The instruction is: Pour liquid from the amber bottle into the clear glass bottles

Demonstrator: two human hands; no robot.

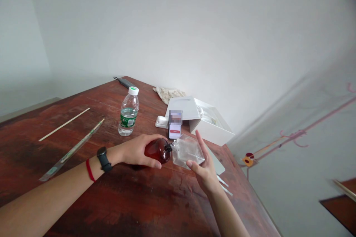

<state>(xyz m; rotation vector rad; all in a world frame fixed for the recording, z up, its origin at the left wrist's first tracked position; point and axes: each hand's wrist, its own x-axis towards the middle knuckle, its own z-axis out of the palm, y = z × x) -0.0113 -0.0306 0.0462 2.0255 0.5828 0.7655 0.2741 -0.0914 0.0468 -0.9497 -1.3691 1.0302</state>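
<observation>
My left hand point(136, 152) is wrapped round a rounded bottle point(157, 151) of dark reddish-brown colour. The bottle lies tilted on its side, its dark threaded neck pointing right. That neck meets the clear mouth of a square, frosted-looking transparent bottle point(187, 152); whether the two mouths touch I cannot tell. My right hand point(204, 166) grips the clear bottle from the right, thumb in front and fingers along its far side. Both bottles are held just above the table or on it; the gap is hard to make out.
A part-filled water bottle point(128, 113) stands behind my left hand. A phone point(175, 126) leans against a white box point(214, 129). A bare chopstick point(65, 124) and a wrapped pair of chopsticks point(73, 148) lie left. A cloth point(168, 94) sits at the back of the wooden table point(133, 200).
</observation>
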